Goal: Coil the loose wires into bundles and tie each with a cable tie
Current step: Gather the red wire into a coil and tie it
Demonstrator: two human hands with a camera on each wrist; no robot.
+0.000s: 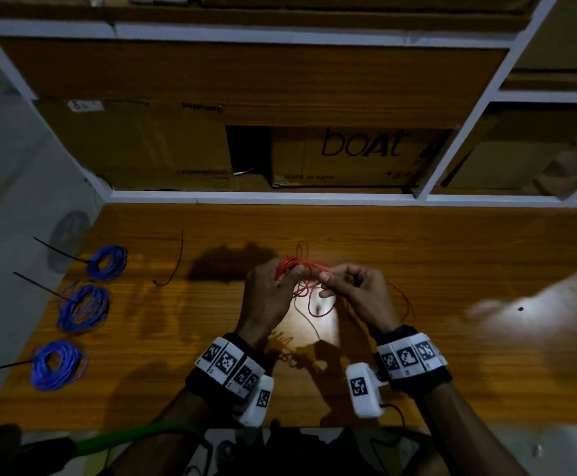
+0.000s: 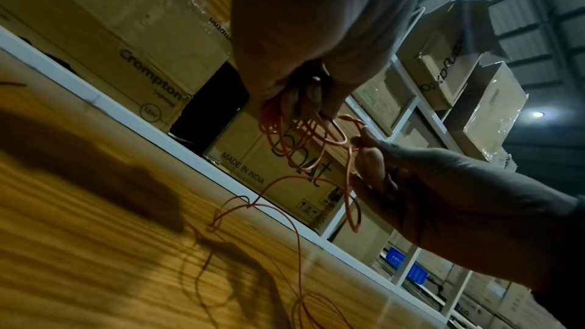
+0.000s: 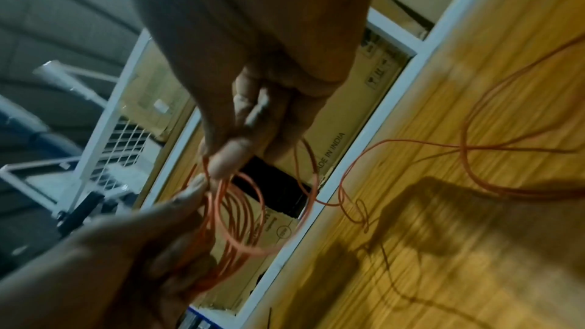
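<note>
Three blue bundles [image 1: 74, 307] tied on desk [image 1: 452, 242]. My left hand [image 1: 266, 297] gripped red coil [image 1: 290, 264]; right hand [image 1: 355, 290] pinched wire. Spare tie [image 1: 173, 266] unused.

Big carton [image 1: 348, 156] on the shelf behind the bench reads "boAt" in large black letters, w/ "MADE IN INDIA" small along its lower edge; same wording shows on it in left wrist view [image 2: 285, 164], plus small handling pictograms at the corner, too tiny to read. Carton to its left [image 1: 135, 146] says "Crompton" low on the front and again upside down near the top edge; left wrist view [image 2: 126, 41] adds "Lighting" under the brand and a circle marked "13W". White sticker [image 1: 84, 105] on that carton's top left: unreadable. Wristbands [image 1: 228, 364] carry square b/w coded markers, no letters legible. Cartons further right [image 2: 443, 69] have partial print, can't make it out.
</note>
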